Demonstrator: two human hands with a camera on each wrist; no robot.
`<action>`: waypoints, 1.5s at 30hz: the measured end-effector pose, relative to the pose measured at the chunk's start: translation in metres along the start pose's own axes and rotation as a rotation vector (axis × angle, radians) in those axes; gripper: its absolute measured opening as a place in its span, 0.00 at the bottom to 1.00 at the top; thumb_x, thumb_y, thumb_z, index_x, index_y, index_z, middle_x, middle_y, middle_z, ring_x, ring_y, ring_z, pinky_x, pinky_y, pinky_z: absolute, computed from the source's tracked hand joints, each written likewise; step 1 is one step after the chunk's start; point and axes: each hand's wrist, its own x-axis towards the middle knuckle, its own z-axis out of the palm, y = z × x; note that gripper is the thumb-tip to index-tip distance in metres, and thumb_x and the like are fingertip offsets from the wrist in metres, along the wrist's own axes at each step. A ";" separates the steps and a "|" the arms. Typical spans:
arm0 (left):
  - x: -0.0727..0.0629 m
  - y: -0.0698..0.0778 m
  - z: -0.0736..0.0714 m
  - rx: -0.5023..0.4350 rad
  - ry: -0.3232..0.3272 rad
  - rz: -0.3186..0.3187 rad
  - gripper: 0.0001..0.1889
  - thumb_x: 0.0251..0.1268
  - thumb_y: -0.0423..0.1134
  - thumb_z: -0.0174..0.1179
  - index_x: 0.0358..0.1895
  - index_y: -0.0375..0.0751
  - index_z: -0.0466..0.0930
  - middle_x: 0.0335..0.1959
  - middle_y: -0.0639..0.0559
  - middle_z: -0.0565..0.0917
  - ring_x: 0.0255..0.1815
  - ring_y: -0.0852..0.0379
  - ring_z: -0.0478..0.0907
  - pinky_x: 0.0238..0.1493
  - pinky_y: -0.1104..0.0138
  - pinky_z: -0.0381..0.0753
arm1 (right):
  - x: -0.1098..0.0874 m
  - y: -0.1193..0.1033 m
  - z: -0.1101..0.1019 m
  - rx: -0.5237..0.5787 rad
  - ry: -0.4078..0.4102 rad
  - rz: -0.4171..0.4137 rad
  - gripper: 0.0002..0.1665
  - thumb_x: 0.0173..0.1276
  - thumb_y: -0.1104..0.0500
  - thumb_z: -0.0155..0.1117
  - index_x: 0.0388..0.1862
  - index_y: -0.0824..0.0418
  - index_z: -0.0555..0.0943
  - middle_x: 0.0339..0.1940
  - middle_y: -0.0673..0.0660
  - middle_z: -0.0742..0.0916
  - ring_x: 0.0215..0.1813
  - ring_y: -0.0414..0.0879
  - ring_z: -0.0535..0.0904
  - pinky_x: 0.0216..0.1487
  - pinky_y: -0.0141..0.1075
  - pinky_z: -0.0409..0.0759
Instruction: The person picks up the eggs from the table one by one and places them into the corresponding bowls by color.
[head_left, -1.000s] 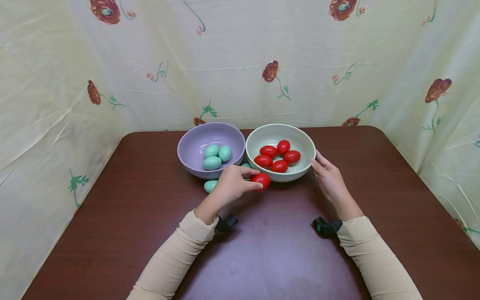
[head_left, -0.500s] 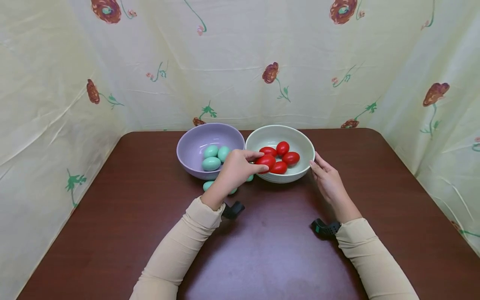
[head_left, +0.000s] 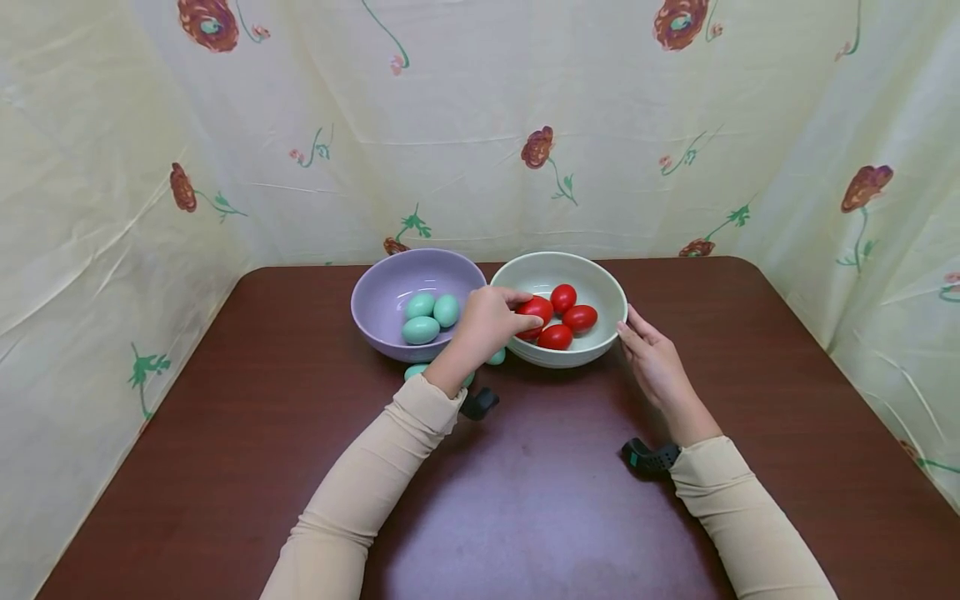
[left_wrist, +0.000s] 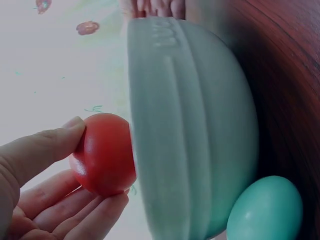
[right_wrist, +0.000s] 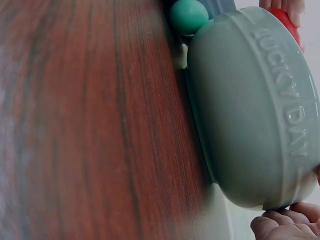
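Between the thumb and fingertips of my left hand [head_left: 486, 323] is a red egg [left_wrist: 105, 155], close at the rim of the pale green bowl [head_left: 551, 358]. In the head view this egg overlaps the bowl's left inside, above other red eggs [head_left: 580, 319] lying there. My right hand [head_left: 660, 367] rests against the bowl's right side with fairly straight fingers, thumb tip at the rim. The right wrist view shows its fingers [right_wrist: 285, 222] at the bowl's outer wall, under raised lettering.
A purple bowl [head_left: 367, 321] with 3 mint green eggs [head_left: 421, 330] stands left of the pale green one. More green eggs lie on the brown table [head_left: 525, 517] in front, one a green egg [left_wrist: 265, 210] by the pale green bowl. A flowered curtain [head_left: 450, 167] hangs behind.
My left hand has carried the red egg from in front of the bowls up and forward over the pale green bowl's rim. The right hand stays at the bowl's side.
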 end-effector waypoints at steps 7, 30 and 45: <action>0.008 -0.001 0.002 0.054 -0.041 -0.004 0.22 0.57 0.41 0.72 0.57 0.44 0.85 0.53 0.48 0.88 0.54 0.50 0.81 0.55 0.63 0.81 | 0.001 0.001 0.000 0.017 0.005 -0.006 0.39 0.80 0.57 0.49 0.81 0.60 0.43 0.84 0.55 0.47 0.83 0.45 0.45 0.80 0.39 0.46; 0.013 -0.004 0.016 0.248 -0.096 0.055 0.19 0.58 0.38 0.70 0.54 0.42 0.86 0.49 0.46 0.88 0.50 0.49 0.81 0.52 0.63 0.81 | 0.001 0.002 0.000 0.014 0.000 -0.015 0.39 0.80 0.57 0.48 0.81 0.61 0.43 0.84 0.55 0.47 0.83 0.46 0.45 0.80 0.40 0.47; 0.024 -0.010 0.032 0.352 -0.098 0.109 0.13 0.57 0.39 0.71 0.46 0.43 0.89 0.34 0.50 0.89 0.34 0.54 0.77 0.34 0.71 0.73 | 0.002 0.002 0.001 0.023 0.001 -0.019 0.39 0.80 0.58 0.47 0.81 0.62 0.43 0.84 0.56 0.47 0.82 0.45 0.45 0.80 0.39 0.46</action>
